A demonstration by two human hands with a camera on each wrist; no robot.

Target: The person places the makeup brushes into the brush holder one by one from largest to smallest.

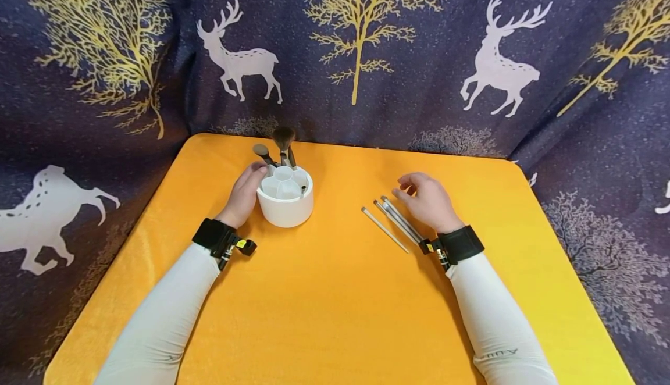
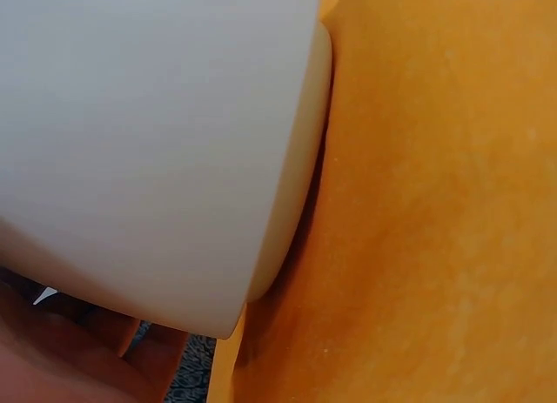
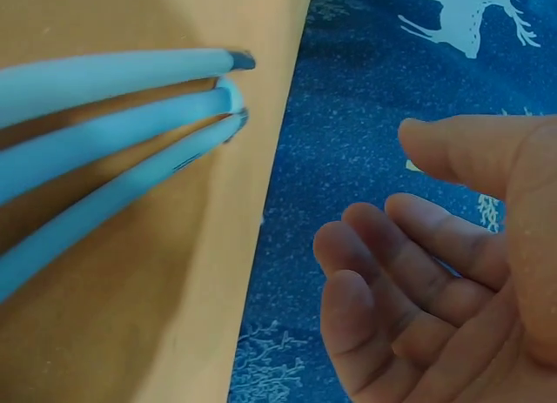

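Observation:
A round white holder [image 1: 285, 198] with several compartments stands on the orange table [image 1: 335, 292]. Two makeup brushes [image 1: 283, 142] stand in its far side. My left hand [image 1: 246, 193] curls round the holder's left wall [image 2: 157, 151], fingers at the rim. A few silver brush handles [image 1: 395, 222] lie on the table to the right. My right hand [image 1: 426, 199] hovers just right of them, fingers loosely bent and holding nothing. In the right wrist view the handles [image 3: 113, 124] lie left of the empty palm [image 3: 435, 281].
A dark curtain [image 1: 366, 53] printed with deer and golden trees hangs close behind the table and wraps both sides. The table's front half is bare orange cloth.

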